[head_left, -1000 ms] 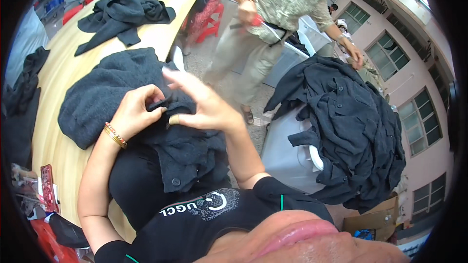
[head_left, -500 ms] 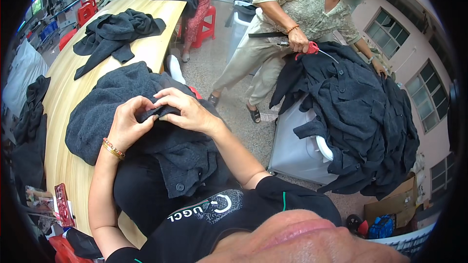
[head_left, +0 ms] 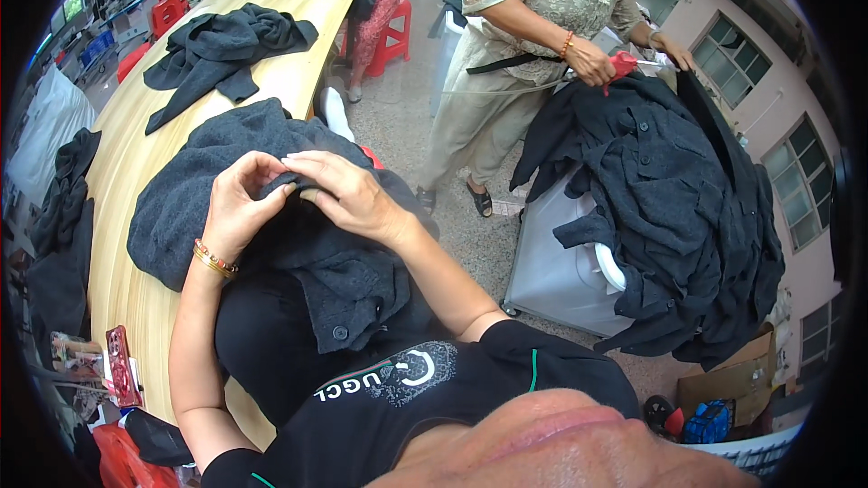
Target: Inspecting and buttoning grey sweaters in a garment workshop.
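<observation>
left hand: pinching a fold of the dark coat
right hand: fingers pressed on the same fold, gripping it
coat: lies half on the wood table, half on the lap
feel: soft, thick, floppy, maybe a bit heavy
best hold: pinch the edge with both hands

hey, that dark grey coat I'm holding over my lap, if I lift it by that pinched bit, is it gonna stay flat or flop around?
Probably flop: the dark grey coat already drapes in soft folds from the wooden table edge onto the lap. Its thick, fuzzy weave suggests some weight, so it may drag. The left hand and right hand pinch only one fold, so the rest would likely hang.
</observation>
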`<state>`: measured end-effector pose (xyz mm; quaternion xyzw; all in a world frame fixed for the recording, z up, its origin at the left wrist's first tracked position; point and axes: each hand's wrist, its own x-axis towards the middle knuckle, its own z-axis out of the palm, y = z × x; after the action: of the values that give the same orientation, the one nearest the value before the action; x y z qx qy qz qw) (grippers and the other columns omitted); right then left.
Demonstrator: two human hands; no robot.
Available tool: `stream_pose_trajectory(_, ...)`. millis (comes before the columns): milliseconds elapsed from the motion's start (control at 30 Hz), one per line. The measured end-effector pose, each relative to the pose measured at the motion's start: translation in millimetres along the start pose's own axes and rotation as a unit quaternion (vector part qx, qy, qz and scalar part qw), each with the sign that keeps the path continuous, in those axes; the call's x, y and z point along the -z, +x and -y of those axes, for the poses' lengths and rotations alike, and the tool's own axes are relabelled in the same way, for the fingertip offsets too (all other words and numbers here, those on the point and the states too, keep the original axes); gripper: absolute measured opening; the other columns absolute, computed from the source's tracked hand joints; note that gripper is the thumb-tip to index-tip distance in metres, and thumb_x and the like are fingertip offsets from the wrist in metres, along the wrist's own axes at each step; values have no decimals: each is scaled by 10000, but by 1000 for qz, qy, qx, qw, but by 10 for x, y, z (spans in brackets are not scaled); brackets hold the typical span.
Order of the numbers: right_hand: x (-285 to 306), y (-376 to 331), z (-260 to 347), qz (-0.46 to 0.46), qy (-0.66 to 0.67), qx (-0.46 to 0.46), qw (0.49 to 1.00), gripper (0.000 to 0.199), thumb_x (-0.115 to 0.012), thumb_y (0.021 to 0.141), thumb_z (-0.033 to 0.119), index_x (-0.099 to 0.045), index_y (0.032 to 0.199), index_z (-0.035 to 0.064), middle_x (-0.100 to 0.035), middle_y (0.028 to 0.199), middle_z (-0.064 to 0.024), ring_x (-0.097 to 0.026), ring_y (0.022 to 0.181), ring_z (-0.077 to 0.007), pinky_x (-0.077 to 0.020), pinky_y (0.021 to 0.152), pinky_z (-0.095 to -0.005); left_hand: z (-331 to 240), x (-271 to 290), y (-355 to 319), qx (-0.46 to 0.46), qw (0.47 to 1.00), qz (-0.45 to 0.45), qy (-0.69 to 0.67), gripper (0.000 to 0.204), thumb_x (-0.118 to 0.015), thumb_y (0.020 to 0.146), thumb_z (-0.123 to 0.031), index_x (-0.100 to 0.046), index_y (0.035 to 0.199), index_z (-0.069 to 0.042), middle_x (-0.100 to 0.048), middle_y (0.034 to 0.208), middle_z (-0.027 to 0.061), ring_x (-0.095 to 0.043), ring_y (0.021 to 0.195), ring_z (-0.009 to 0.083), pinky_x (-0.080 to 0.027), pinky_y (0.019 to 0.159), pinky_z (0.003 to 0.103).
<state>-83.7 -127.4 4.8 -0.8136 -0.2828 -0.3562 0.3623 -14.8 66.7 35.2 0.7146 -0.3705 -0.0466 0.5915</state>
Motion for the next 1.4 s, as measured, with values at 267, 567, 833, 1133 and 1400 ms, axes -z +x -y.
stream_pose_trajectory(267, 121, 176, -118, 65, 73, -10, 995, 312, -743, 801, 33, -650, 1099, 19, -639, 1151, -145, -635, 1074, -307, -509, 939, -363, -8, 45, -22, -28, 998, 10, 47, 188, -718, 791, -32, -652, 962, 7, -661, 854, 17, -600, 781, 69, -504, 718, 238)
stream_pose_trajectory(567, 104, 318, -406, 149, 343, -197, 906, 335, -792, 794, -5, -623, 1083, 5, -637, 1059, -27, -588, 939, -89, -482, 855, -250, 7, 125, -7, 40, 999, 25, 14, 221, -672, 835, 39, -635, 1050, 5, -656, 981, 12, -629, 903, 63, -523, 831, 220)
stream_pose_trajectory(833, 30, 317, -497, 166, 449, -221, 850, 396, -796, 757, -68, -577, 1075, 19, -592, 1077, -35, -588, 1020, -128, -485, 895, -287, 33, 130, -39, 36, 998, 36, -26, 234, -687, 849, 34, -628, 1075, 21, -656, 1000, 28, -630, 931, 82, -523, 861, 234)
stream_pose_trajectory(1133, 5, 320, -347, 128, 361, -224, 896, 349, -856, 747, 40, -637, 1019, 27, -615, 946, 5, -582, 864, -65, -487, 774, -219, 62, 166, -37, -107, 987, -26, 116, 207, -653, 755, 41, -680, 954, -8, -685, 909, 51, -647, 807, 110, -522, 729, 236)
stream_pose_trajectory(1400, 18, 230, -393, 83, 253, -88, 960, 385, -868, 726, 72, -655, 1046, 45, -607, 983, 12, -540, 843, -74, -467, 767, -231, 126, 164, -3, 16, 997, 41, -67, 216, -682, 826, 76, -652, 1032, 20, -673, 969, 26, -638, 894, 78, -529, 799, 218)
